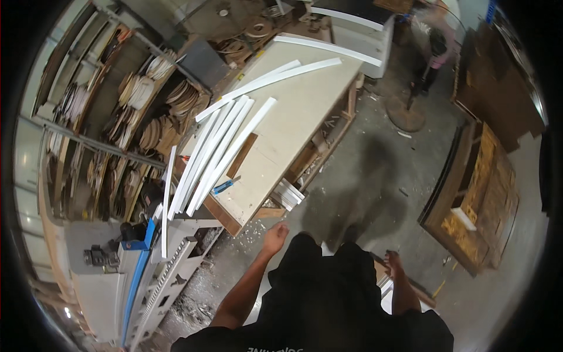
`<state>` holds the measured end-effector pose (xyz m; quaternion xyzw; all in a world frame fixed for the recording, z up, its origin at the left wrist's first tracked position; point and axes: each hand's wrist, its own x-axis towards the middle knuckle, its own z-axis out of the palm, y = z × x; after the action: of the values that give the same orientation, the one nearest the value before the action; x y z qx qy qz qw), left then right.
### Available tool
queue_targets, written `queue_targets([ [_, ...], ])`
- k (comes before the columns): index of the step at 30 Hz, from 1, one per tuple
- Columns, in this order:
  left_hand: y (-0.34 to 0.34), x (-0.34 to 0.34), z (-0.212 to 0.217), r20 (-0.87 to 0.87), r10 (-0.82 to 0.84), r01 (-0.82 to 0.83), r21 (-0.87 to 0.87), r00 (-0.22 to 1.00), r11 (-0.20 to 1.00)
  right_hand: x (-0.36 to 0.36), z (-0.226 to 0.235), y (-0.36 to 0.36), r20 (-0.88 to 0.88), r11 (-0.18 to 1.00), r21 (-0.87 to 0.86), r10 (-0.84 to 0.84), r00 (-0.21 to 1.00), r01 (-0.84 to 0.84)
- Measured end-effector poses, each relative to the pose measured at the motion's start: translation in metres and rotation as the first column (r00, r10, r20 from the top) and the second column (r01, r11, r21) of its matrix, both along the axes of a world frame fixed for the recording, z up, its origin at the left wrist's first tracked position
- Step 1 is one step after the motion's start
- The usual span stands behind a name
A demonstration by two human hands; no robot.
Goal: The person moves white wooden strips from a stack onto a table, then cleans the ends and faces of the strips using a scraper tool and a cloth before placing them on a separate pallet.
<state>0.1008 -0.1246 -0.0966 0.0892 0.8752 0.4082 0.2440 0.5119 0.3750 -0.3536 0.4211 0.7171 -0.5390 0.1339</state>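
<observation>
My left hand (275, 237) hangs below the near corner of the workbench (293, 111), its fingers loosely curled with nothing in them. My right hand (394, 264) is low on the right, fingers partly apart and holding nothing that I can see. Beneath it, partly hidden by my arm and leg, are a brown board edge (423, 295) and a white panel (387, 291). On the bench lie several long white strips (205, 152), some side by side, some crossing at the far end. A blue-handled cutter (223, 186) rests near the bench's near edge beside a brown wood strip (241, 155).
Left of the bench stands a machine with a blue rail (135, 287). Shelves with rolls of edging (138, 91) line the left wall. A worn wooden stand (481, 205) is at right. Another person (434, 41) stands far right near a round base (406, 114). Scraps litter the floor.
</observation>
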Motion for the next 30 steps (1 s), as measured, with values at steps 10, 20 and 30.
queue_targets([
  [10, 0.024, -0.067, 0.042, -0.218, 0.255, -0.270, -0.042, 0.942, 0.962, -0.309, 0.104, 0.093, -0.084, 0.944, -0.265, -0.224, 0.971, 0.195],
  [20, -0.033, -0.238, 0.027, -0.579, 0.390, -0.492, -0.021, 0.716, 0.871, -0.494, 0.175, 0.031, -0.186, 0.966, 0.089, 0.256, 0.949, -0.243],
  [30, -0.164, -0.336, 0.040, -0.672, 0.586, -0.832, -0.083, 0.454, 0.549, -0.663, 0.194, 0.058, -0.293, 0.775, 0.305, 0.629, 0.720, -0.553],
])
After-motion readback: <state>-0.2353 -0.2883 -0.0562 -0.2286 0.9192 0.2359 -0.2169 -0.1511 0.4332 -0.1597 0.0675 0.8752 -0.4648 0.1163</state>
